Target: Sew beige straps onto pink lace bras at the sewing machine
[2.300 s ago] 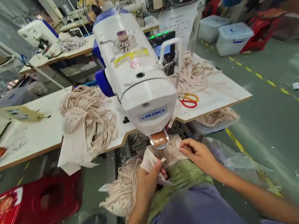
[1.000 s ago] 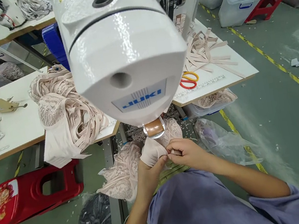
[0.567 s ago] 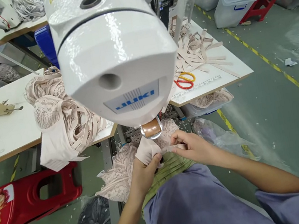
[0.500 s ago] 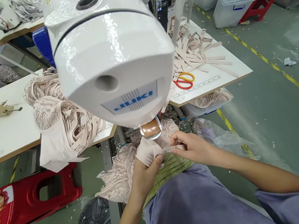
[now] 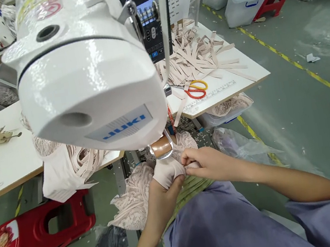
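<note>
Below the head of a white sewing machine [image 5: 92, 97], my left hand [image 5: 165, 194] is closed on a beige bra cup [image 5: 167, 171], its thumb on top of the fabric. My right hand [image 5: 204, 165] pinches a narrow beige fabric strip [image 5: 192, 166] against the cup's right edge. Both hands are close together, just in front of the machine's metal-rimmed guard [image 5: 161, 147]. Beige lace fabric [image 5: 136, 201] hangs down on the left of my left hand. The needle area is hidden behind the guard.
Scissors with red and yellow handles [image 5: 196, 89] lie on the right table wing beside many loose beige strips [image 5: 200, 53]. Folded beige pieces [image 5: 60, 173] overhang the left table's edge. A red stool [image 5: 41, 233] stands at lower left, and lidded plastic bins [image 5: 246, 0] stand at upper right.
My right hand has moved slightly left, bringing the strip up against the cup. The view has shifted, showing more of the machine's control panel.
</note>
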`<state>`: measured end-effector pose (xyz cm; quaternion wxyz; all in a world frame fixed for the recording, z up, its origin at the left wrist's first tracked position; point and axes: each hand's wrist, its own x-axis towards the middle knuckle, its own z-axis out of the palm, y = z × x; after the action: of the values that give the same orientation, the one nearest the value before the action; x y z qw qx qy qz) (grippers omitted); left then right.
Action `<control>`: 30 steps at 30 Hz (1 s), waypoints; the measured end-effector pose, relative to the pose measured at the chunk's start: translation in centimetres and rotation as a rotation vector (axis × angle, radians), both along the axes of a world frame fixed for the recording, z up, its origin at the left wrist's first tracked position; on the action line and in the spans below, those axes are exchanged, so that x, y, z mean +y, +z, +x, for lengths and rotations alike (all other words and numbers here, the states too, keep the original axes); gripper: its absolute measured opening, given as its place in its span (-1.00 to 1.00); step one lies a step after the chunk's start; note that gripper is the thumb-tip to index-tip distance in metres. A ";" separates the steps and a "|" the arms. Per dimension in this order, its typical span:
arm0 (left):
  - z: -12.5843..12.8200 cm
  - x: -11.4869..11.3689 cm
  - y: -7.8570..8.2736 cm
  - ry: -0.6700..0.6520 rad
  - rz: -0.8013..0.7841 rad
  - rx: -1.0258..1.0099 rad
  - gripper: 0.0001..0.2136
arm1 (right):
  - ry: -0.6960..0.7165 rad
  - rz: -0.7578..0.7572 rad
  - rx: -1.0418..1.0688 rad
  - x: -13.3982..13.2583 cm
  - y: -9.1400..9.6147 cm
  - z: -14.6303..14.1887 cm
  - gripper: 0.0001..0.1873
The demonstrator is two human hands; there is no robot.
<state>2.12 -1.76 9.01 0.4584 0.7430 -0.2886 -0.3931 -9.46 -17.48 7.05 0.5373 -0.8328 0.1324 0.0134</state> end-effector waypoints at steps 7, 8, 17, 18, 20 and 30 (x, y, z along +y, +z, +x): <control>0.7 -0.3 0.5 -0.063 0.037 0.181 -0.77 | 0.065 0.158 -0.030 -1.1 -1.1 0.4 -0.85; 0.8 -0.3 0.5 -0.054 0.043 0.192 -0.76 | 0.053 0.223 -0.016 -1.1 -1.3 0.4 -0.83; 0.2 -0.9 0.0 0.112 0.003 0.242 -0.72 | -0.111 0.541 0.090 0.3 -0.8 0.2 -0.73; 0.0 -1.2 -0.1 0.137 -0.019 0.244 -0.73 | -0.129 0.527 0.080 0.5 -0.7 0.3 -0.74; -0.4 -1.6 -0.2 0.191 -0.082 0.266 -0.75 | -0.159 0.443 0.032 0.7 -0.4 0.3 -0.78; -0.4 3.5 -3.1 0.303 -0.312 0.326 -0.38 | -0.008 0.519 0.046 -1.8 2.4 1.1 -0.75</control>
<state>1.70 1.73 5.88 0.6613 0.6250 -0.1534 -0.3854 -8.33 -19.29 9.49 0.7298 -0.6661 0.1399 0.0640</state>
